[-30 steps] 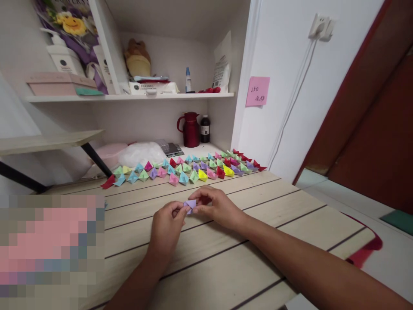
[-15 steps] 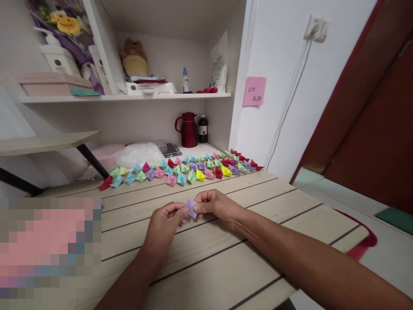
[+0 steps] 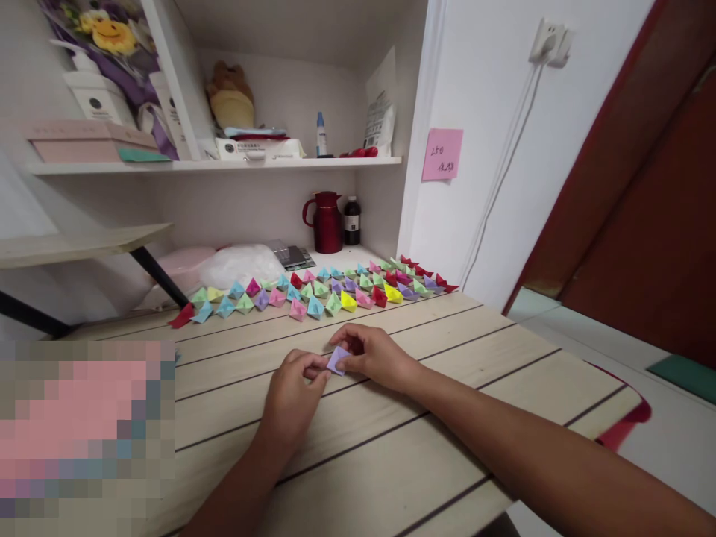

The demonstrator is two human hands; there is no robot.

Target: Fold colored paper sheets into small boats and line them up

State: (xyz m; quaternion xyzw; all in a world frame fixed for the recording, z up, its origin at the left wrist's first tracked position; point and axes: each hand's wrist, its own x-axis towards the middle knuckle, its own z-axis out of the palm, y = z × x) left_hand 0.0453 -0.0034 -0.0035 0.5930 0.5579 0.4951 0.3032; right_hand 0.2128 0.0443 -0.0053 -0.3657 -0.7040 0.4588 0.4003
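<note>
Folding of a small paper piece at mid-table. The left hand (image 3: 295, 388) and the right hand (image 3: 374, 356) meet over the wooden table (image 3: 425, 440), roughly midway between its near and far edges; both pinch one lilac paper (image 3: 338, 359) between thumb and fingertips, the left at its left end, the right over its top and right side. The paper is partly covered by fingers, so its exact fold state cannot be told; it appears already reduced to a compact, pointed form, which suggests a late fold or a shaping step is in hand. By that reading, the next move calls for a firm, even pinch along the crease with both hands holding the corners aligned, since so small a piece slips easily. What shows of the long axis runs roughly left to right, parallel to the table's far edge, with one tip directed toward the left hand. Along the far edge lie rows of finished paper boats (image 3: 330, 289) in many colours, well apart from the hands.
</note>
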